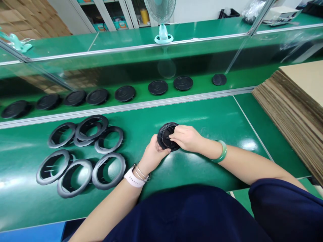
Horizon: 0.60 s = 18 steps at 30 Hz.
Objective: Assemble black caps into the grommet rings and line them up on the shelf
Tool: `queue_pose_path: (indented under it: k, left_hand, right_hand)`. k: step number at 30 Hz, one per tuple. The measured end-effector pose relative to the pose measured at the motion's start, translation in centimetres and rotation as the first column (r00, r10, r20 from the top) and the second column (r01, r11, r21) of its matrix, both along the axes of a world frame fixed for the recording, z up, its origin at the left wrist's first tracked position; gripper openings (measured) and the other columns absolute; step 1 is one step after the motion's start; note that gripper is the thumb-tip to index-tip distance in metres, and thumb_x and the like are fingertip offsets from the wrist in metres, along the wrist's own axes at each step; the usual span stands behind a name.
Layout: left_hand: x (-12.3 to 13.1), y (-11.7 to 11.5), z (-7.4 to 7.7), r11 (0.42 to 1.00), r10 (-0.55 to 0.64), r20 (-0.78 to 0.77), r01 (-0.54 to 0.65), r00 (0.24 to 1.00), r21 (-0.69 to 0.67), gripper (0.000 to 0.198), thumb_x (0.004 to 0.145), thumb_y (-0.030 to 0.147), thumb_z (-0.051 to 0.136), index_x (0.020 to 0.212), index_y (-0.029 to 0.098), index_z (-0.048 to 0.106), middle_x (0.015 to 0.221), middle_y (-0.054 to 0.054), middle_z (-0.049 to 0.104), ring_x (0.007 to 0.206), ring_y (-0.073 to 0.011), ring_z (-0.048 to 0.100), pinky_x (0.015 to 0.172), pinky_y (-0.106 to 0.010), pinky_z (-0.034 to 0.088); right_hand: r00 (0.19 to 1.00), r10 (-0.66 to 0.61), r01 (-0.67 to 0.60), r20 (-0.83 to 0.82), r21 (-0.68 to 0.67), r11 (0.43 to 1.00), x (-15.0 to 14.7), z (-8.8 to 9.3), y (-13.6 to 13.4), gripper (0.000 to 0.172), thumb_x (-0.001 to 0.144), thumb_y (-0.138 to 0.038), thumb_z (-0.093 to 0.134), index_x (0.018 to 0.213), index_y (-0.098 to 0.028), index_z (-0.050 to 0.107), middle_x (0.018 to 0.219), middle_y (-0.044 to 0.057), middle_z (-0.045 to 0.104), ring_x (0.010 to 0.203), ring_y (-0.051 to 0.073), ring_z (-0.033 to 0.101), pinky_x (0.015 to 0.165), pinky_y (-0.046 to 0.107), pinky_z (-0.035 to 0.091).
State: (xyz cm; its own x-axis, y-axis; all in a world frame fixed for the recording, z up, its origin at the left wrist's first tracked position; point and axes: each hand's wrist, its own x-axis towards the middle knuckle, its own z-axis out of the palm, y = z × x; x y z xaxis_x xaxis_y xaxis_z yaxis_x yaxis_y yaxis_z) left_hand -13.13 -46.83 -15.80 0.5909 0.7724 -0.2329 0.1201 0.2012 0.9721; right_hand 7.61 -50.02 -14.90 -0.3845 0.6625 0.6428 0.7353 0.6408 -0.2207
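My left hand grips the lower left rim of a round black plastic part, holding it tilted above the green table. At the part's recessed middle, my right hand has its thumb and fingers pinched together. Whatever sits between those fingertips is too small and covered to name. To the left lie several black rings with wide grey-black rims, some overlapping. Along the ledge behind is a row of black round discs with raised marks on top.
A tall stack of brown cardboard sheets stands at the right. A metal rail edges the ledge, with a clear panel behind it. Beyond the panel, a pale green fan stands on the far bench. A smaller dark disc lies on the ledge.
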Motion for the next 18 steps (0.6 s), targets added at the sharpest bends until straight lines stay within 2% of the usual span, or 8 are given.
queue_pose_path:
  k: [18]
  left_hand:
    - [0.03, -0.06, 0.14, 1.000, -0.009, -0.001, 0.009, 1.000, 0.010, 0.051, 0.071, 0.016, 0.078, 0.111, 0.020, 0.046, 0.102, -0.001, 0.068, 0.093, -0.0167, 0.069, 0.085, -0.032, 0.057]
  right_hand:
    - [0.998, -0.060, 0.059, -0.004, -0.176, 0.983, -0.25, 0.34, -0.21, 0.017, 0.096, -0.023, 0.056, 0.093, -0.016, 0.071, 0.084, 0.008, 0.065, 0.077, 0.020, 0.059, 0.070, 0.032, 0.049]
